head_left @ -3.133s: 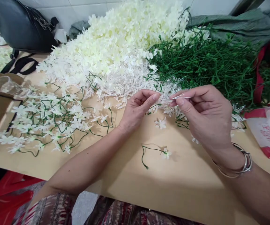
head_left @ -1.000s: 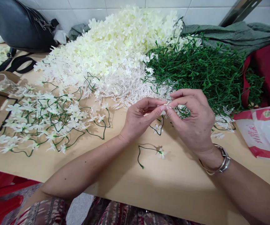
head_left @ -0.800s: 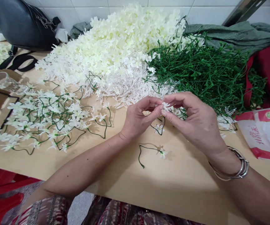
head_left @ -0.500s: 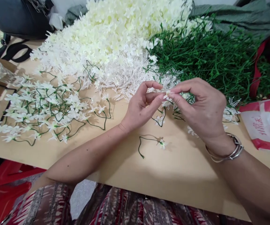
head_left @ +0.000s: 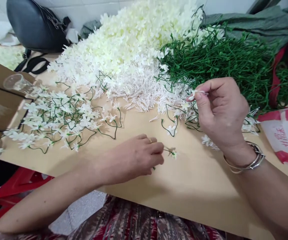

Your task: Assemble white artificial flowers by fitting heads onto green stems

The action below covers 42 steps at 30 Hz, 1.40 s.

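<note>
My right hand [head_left: 222, 113] is raised over the table's right half, thumb and forefinger pinching a small white artificial flower [head_left: 193, 96] with a thin white stalk beside it. My left hand [head_left: 139, 155] is low over the table, its fingers curled together round a bent green stem. This stem [head_left: 167, 150] comes out past the fingers and ends in a small white flower head [head_left: 174, 155]. Its other tip shows just under the hand. Between the hands lies another green stem with a white flower [head_left: 171, 129].
Stemmed white flowers [head_left: 66, 113] are spread at left. Behind rises a heap of cream-white petals [head_left: 134, 40], with white stalks [head_left: 146, 90] along its front. Green stems [head_left: 221, 60] are piled right, near a red-and-white packet [head_left: 284, 136]. A clear cup [head_left: 16, 82] and black bag [head_left: 36, 25] stand left.
My hands have parted. The left has left the small white flower and come down onto the green stem nearer me; the right has kept the white flower and moved slightly right.
</note>
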Tool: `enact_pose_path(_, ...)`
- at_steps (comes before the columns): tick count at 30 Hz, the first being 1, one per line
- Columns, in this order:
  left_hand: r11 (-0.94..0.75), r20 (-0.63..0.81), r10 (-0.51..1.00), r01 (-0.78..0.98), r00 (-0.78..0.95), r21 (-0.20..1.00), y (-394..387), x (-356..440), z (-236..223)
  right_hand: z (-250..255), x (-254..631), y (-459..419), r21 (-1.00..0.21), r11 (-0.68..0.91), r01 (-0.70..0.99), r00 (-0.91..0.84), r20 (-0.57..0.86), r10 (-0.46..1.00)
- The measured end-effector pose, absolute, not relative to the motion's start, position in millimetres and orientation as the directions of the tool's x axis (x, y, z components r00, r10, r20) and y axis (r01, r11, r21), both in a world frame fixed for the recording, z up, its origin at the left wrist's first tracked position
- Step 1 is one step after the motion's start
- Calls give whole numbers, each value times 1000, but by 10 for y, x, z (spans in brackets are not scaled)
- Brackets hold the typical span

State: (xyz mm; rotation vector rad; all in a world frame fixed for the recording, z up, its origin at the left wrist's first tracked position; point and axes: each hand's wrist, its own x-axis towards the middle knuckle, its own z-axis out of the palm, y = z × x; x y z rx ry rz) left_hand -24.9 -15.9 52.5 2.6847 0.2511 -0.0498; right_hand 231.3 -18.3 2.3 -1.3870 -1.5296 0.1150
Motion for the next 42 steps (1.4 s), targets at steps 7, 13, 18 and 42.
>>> enact_pose_path(7,-840,102,263,176,959,513,-251,-429,132,41,2264,-164,-780,345,522,234,520,822)
enact_pose_path(13,-95,99,695,-46,712,994,-138,-272,43,228,2159,-267,-917,268,295,199,333,922)
enact_pose_path(18,178,-59,814,-153,578,972,-18,-161,-105,270,2070,-336,-987,91,132,-115,76,990)
enact_pose_path(42,88,13,816,-147,578,985,-67,-163,-152,89,2020,-291,-986,-153,58,-271,-164,948)
